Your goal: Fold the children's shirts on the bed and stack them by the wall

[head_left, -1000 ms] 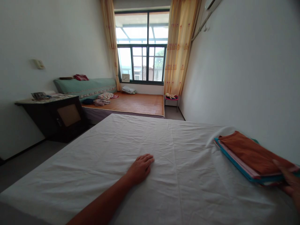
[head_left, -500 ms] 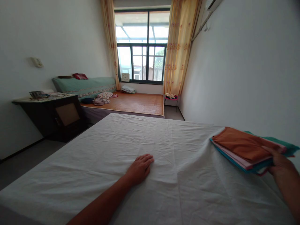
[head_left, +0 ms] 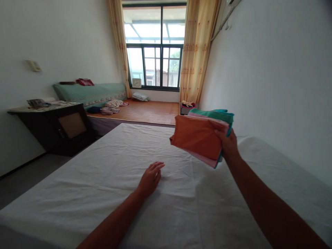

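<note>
I have my right hand clamped on the right edge of a stack of folded cloths, orange uppermost. The stack juts leftward from my grip, raised above a white sheet. Nearer me, my left hand has its fingers loosely spread.

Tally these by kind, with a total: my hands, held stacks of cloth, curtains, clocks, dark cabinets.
Hands: 2 (left hand, right hand)
Held stack of folded cloths: 1
Curtains: 2 (left curtain, right curtain)
Clock: 1
Dark cabinet: 1
Total: 7
</note>
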Tool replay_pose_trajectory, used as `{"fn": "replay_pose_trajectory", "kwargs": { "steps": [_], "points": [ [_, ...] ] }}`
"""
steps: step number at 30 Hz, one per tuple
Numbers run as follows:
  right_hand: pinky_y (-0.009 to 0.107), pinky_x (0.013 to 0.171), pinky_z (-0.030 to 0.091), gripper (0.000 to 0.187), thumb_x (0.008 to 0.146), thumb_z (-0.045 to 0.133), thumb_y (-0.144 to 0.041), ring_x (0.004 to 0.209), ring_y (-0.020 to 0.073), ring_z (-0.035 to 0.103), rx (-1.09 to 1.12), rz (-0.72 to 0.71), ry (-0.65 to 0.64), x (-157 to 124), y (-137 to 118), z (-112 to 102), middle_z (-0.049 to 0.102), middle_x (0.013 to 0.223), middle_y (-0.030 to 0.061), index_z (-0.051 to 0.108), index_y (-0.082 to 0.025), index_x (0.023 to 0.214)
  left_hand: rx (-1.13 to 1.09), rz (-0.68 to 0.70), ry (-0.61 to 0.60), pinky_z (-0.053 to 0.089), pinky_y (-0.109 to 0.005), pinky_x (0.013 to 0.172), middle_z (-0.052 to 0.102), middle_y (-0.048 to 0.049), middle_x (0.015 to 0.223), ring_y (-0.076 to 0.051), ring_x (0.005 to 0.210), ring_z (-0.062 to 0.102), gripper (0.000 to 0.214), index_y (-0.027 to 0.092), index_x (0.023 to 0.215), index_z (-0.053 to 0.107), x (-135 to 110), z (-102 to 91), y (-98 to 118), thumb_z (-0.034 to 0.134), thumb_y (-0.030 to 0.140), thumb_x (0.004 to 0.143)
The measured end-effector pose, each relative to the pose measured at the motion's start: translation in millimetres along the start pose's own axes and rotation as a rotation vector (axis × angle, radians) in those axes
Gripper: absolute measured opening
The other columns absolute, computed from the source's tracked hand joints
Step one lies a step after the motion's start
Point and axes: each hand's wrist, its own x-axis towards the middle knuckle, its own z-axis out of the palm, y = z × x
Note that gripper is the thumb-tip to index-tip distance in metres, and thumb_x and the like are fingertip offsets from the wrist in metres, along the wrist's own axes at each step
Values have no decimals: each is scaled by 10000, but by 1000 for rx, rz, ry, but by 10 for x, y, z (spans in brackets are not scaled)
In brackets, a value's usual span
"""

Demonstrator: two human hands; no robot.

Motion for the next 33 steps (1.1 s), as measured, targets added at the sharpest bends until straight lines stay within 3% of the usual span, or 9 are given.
{"fn": "replay_pose_trajectory", "kwargs": {
  "steps": [2, 7, 12, 14, 18, 20, 22, 27, 33],
  "points": [
    [431, 926, 464, 638, 681, 739, -423, 1006, 253, 598, -42, 11, -83, -309, 99, 235, 639, 1166, 82, 531, -196, 1240, -60, -74, 108, 421, -387, 1041, 605, -87, 1246, -198, 1192, 529, 362, 219, 1228, 584, 23, -50, -4, 370, 239, 936],
    [458, 1039, 399, 922, 642, 800, -391, 1191, 277, 529, 25, 169, -607, -997, 359, 539, 538, 1338, 89, 317, -245, 1413, -82, -249, 207, 497, -296, 757, 639, -50, 905, -173, 837, 600, 222, 186, 935, 619, 41, -130, -32, 440, 311, 899],
    [461, 1072, 367, 800, 680, 781, -435, 1230, 284, 507, 146, 263, -782, -1028, 341, 517, 543, 1348, 76, 407, -245, 1362, -106, -367, 404, 375, -213, 555, 472, 39, 551, -102, 539, 448, 365, 190, 616, 482, 39, -239, 33, 417, 377, 922],
    [445, 1063, 379, 676, 721, 740, -482, 1215, 284, 519, 163, 283, -786, -964, 315, 507, 575, 1316, 65, 488, -245, 1303, -131, -341, 353, 383, -213, 554, 514, 29, 556, -109, 539, 484, 369, 189, 660, 543, 39, -255, 95, 402, 395, 933],
    [441, 952, 478, 564, 831, 524, -638, 1091, 281, 600, 218, 416, -783, -915, 331, 598, 670, 1155, 51, 581, -244, 1231, -109, -232, 82, 475, -263, 682, 701, -40, 872, -187, 762, 649, 304, 213, 1085, 625, 42, -215, 212, 515, 407, 878],
    [451, 892, 510, 539, 829, 531, -634, 1014, 284, 631, 214, 469, -833, -925, 349, 692, 705, 1043, 40, 611, -252, 1200, -103, -232, 75, 495, -295, 733, 708, -63, 969, -220, 852, 664, 366, 211, 1165, 593, 48, -200, 240, 541, 405, 858],
    [458, 875, 514, 485, 813, 585, -591, 985, 287, 634, 170, 420, -909, -942, 341, 807, 716, 980, 25, 643, -255, 1158, -139, -261, 116, 505, -301, 741, 712, -58, 977, -223, 868, 667, 360, 206, 1161, 589, 57, -210, 241, 527, 394, 862],
    [423, 878, 486, 360, 853, 553, -502, 946, 270, 614, 3, 25, -976, -930, 162, 1157, 703, 959, 6, 681, -235, 1057, -246, -272, 229, 496, -256, 632, 719, -44, 819, -207, 746, 664, 292, 153, 947, 666, 75, -359, 144, 556, 385, 808],
    [333, 810, 459, 366, 879, 499, -508, 846, 215, 592, -37, -203, -920, -749, -244, 1813, 663, 874, 14, 652, -186, 962, -26, -307, 404, 451, -244, 570, 682, -23, 662, -183, 631, 615, 332, 159, 780, 689, 275, -981, 13, 520, 443, 811]
  ]
}}
